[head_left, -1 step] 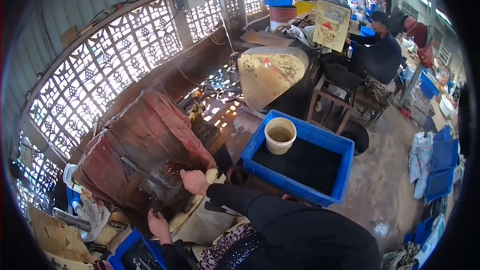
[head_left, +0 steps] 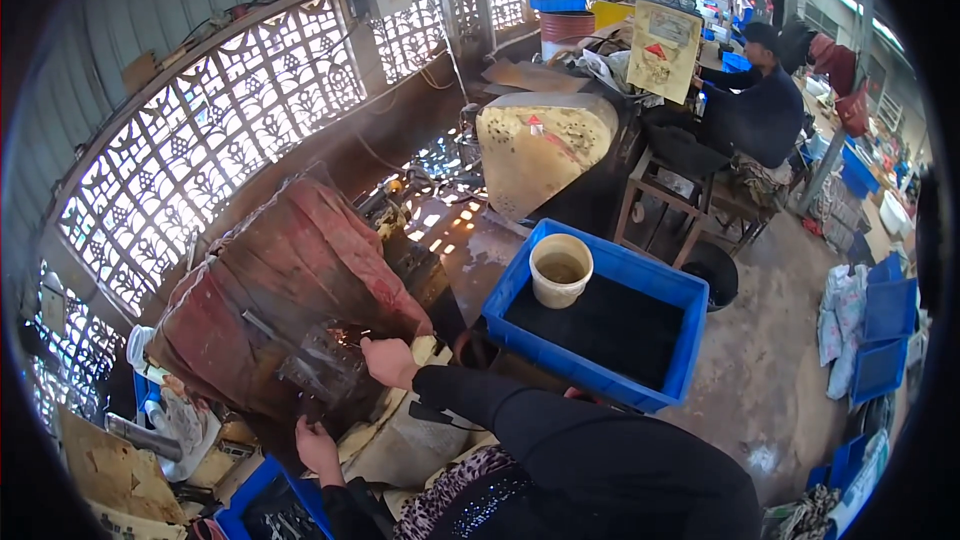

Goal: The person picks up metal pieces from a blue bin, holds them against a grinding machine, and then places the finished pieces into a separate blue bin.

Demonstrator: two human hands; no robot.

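Observation:
My right hand (head_left: pixel 388 362) is closed, its fingertips pinched beside a small burst of orange sparks (head_left: pixel 346 338). Lower and to the left, my left hand (head_left: pixel 318 448) also has its fingers pinched together. What either hand grips is too small and dark to make out. Beyond them, a worn, dirty red cloth (head_left: pixel 300 245) drapes over a machine. A cloudy see-through guard (head_left: pixel 322 365) sits just in front of my hands, and the machine parts under the cloth are hidden. Pale, stiff sheeting (head_left: pixel 410 440) lies beneath my right forearm.
A blue crate (head_left: pixel 690 340) with dark contents stands right of my arm, a cream bucket (head_left: pixel 561 285) of murky liquid inside it. Another blue crate (head_left: pixel 232 520) with small metal pieces is at lower left. A seated person (head_left: pixel 755 110) works beyond a yellowish guard (head_left: pixel 545 155).
The sparks by my right fingertips are brighter and spread wider. Both hands stay in nearly the same place.

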